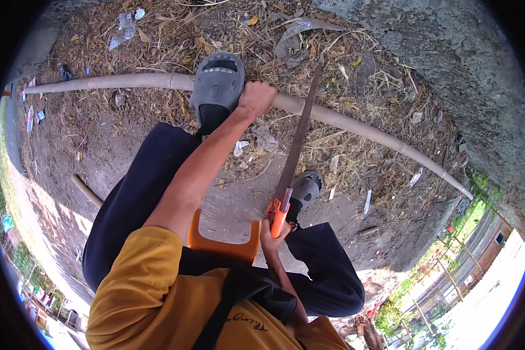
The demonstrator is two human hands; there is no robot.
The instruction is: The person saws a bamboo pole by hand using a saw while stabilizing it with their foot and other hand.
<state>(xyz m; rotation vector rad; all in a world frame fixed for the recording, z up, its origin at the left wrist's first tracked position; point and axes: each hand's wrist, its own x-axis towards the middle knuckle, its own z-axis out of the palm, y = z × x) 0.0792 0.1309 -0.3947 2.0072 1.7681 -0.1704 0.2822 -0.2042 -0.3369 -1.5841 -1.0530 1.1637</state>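
Observation:
A long bamboo pole [347,123] lies crosswise in front of me. My left hand [257,98] is closed around it, just right of my left foot in a grey sandal [218,81], which presses on the pole. In my right hand [273,234] is the orange handle of a handsaw [297,137], held low near my right foot. Its long dark blade points away from me and crosses the pole a short way right of my left hand. Whether the teeth have entered the bamboo, I cannot tell.
I sit on an orange plastic stool [248,245]. My other grey sandal [307,186] is close to the saw handle. Dry leaves, straw and plastic scraps [122,30] litter the dirt ground. A rough concrete wall [449,64] rises at the far right. A short stick [86,191] lies left.

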